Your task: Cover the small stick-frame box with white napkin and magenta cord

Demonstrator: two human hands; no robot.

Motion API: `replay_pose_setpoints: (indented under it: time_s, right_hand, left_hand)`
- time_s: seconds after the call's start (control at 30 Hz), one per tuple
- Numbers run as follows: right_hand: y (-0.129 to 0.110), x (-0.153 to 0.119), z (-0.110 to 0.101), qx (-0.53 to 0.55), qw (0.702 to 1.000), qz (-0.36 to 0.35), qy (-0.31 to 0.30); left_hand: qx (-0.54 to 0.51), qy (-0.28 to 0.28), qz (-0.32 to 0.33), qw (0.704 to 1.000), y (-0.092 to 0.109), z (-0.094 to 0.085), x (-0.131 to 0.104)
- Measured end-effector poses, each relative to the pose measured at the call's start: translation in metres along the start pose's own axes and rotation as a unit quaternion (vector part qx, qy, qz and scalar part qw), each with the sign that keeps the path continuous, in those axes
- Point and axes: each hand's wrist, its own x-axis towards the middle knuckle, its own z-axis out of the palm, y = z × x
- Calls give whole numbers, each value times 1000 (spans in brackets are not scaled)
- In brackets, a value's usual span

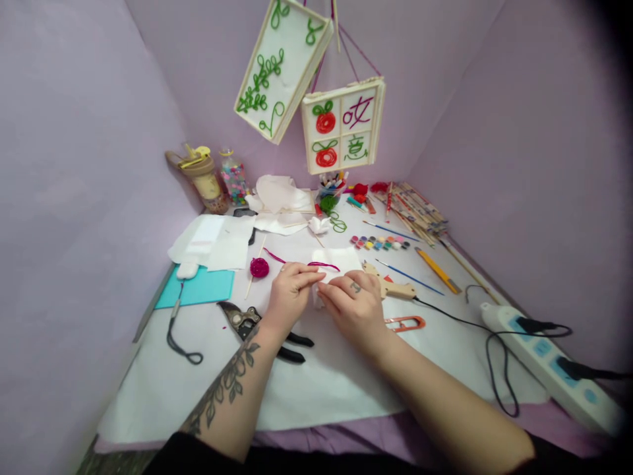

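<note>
My left hand [293, 295] and my right hand [353, 305] meet fingertip to fingertip over the middle of the table. Both have their fingers pressed together, and whatever lies between the fingertips is too small to make out. A magenta yarn strand [324, 264] shows just above the fingertips. White paper [341, 256] lies behind and under the hands. To the left sits a magenta yarn ball [259, 267] beside a thin stick. Black-handled pruning shears [247, 323] lie partly behind my left forearm. A beige glue gun [399, 289] rests right of my right hand, which hides part of it.
Two decorated frames [342, 125] hang above the table. At the right are a power strip [544, 359], its cables, an orange cutter [438, 269] and brushes. Paint pots [380, 243] stand farther back. A teal board [212, 289] and a drink cup [208, 185] are left.
</note>
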Motion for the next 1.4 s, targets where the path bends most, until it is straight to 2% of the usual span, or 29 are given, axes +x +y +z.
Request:
replay_pose_setpoints:
  time_s: [0.17,0.3,0.33,0.4,0.47,0.53,0.6,0.7,0.77,0.83,0.97,1.1,1.2,1.27,1.4]
  right_hand:
    - [3,-1,-1,-3,1000,-15,8]
    - [2,-3,-1,11,1000,-16,23]
    - [1,-3,0,12,999,-15,27]
    - [-1,-4,2,12,999,-9,33]
    - [-2,-6,3,14,999,2,32]
    - [1,-7,0,41,999,20,18]
    - [10,-7,-8,104,993,55,1]
    - [35,-8,-28,193,967,165,8]
    - [54,-9,-41,206,948,243,23]
    - [70,-11,-50,203,940,274,10]
    - [77,-17,-47,222,948,219,-61]
    - [71,-21,-32,234,962,118,-68]
    - [71,-21,-25,221,969,78,-72]
    - [72,-23,-22,205,975,64,-50]
    - [73,-29,-24,186,981,38,40]
  left_hand:
    - [-1,-9,-11,1000,5,-4,1]
    - [10,23,-26,999,23,-9,1]
    - [-3,15,-21,1000,26,-9,1]
    - [-47,-34,-17,998,29,-7,-1]
    - [-95,-88,-50,990,27,-4,-4]
    - [-109,-108,-84,985,22,-2,-7]
    - [-95,-116,-71,986,17,-2,-9]
    - [-78,-122,-9,989,11,-3,-9]
    - [-78,-121,20,989,8,-4,-9]
    - [-69,-116,39,990,7,-4,-9]
    - [-42,-104,78,991,6,-3,-8]
    - [-19,-91,107,990,9,-4,-8]
    - [-9,-90,114,989,11,-5,-9]
    - [3,-92,118,989,12,-6,-9]
    - [35,-90,134,986,14,-9,-9]
